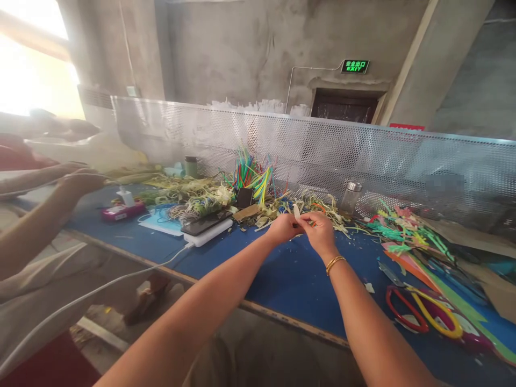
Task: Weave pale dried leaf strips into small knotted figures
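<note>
My left hand (pixel 282 229) and my right hand (pixel 321 232) meet over the blue table, fingertips pinched together. A small pale strip (pixel 296 210), perhaps leaf or husk, sticks up between them. The fingers hide its lower end, and its exact kind cannot be made out. A gold bracelet (pixel 334 263) circles my right wrist. Just behind the hands lies a tangle of pale and coloured scraps (pixel 318 202). Scissors with one red and one yellow handle (pixel 437 313) rest on the table to the right of my right arm.
Left of my hands, a black phone (pixel 206 222) lies on a white power bank (pixel 207 234) with a cable (pixel 116 277). Coloured straws (pixel 252 174), a glass bottle (pixel 351 198) and a perforated metal screen (pixel 250 131) stand behind. Another person's hand (pixel 83 181) is at far left.
</note>
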`<act>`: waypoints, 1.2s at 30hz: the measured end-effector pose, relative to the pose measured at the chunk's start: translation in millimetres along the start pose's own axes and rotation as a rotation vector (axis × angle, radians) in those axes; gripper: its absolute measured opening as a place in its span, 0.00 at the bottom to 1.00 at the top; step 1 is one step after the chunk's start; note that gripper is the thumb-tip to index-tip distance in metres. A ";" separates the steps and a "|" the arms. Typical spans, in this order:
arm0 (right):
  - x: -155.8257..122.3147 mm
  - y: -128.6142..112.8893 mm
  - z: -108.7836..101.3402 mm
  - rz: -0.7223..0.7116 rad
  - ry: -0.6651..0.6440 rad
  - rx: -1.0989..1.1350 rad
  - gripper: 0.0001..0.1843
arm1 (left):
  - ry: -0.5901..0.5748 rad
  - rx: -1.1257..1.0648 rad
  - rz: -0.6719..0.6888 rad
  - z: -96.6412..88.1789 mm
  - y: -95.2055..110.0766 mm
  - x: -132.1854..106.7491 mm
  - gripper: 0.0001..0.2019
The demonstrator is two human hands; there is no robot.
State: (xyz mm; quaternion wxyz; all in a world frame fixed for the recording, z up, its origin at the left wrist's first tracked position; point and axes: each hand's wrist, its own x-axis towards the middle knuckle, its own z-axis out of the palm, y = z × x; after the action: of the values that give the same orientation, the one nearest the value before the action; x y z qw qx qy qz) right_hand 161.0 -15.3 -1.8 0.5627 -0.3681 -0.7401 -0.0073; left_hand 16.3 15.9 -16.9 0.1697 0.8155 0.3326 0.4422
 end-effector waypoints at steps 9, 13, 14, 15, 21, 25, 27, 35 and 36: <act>0.5 6.7 0.9 0.290 0.112 0.067 0.15 | 0.238 -0.808 -0.291 0.7 -2.4 4.8 0.18; -3.0 3.7 3.5 0.303 -0.003 -0.068 0.17 | 0.247 -0.942 -0.288 -0.4 0.8 5.1 0.21; -3.8 2.0 4.1 0.296 -0.019 -0.105 0.17 | 0.254 -0.936 -0.289 -0.2 1.3 5.0 0.21; -4.5 0.4 4.5 0.287 -0.024 -0.146 0.17 | 0.260 -0.922 -0.291 0.1 1.7 4.9 0.21; -7.3 -5.0 6.1 0.170 -0.032 -0.371 0.13 | 0.312 -0.777 -0.324 -0.4 -0.1 6.1 0.20; -8.6 -7.6 9.6 0.104 -0.130 -0.445 0.15 | 0.373 -0.702 -0.340 -2.2 -0.2 6.0 0.18; -8.7 -10.2 11.5 0.055 -0.159 -0.452 0.17 | 0.425 -0.668 -0.351 -3.8 0.1 5.4 0.17; -8.5 -25.4 14.5 -0.031 -0.228 -0.394 0.19 | 0.500 -0.406 -0.333 -7.5 -11.9 7.5 0.14; -8.5 -26.5 14.5 -0.039 -0.239 -0.381 0.18 | 0.503 -0.375 -0.326 -7.4 -13.7 7.6 0.14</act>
State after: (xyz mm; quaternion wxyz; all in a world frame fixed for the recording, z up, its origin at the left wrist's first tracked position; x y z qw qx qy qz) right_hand 135.2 -33.0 -3.5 0.3912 -0.4514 -0.7938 -0.1141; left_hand 7.6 30.9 -16.0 0.2977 0.5718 0.4028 0.6498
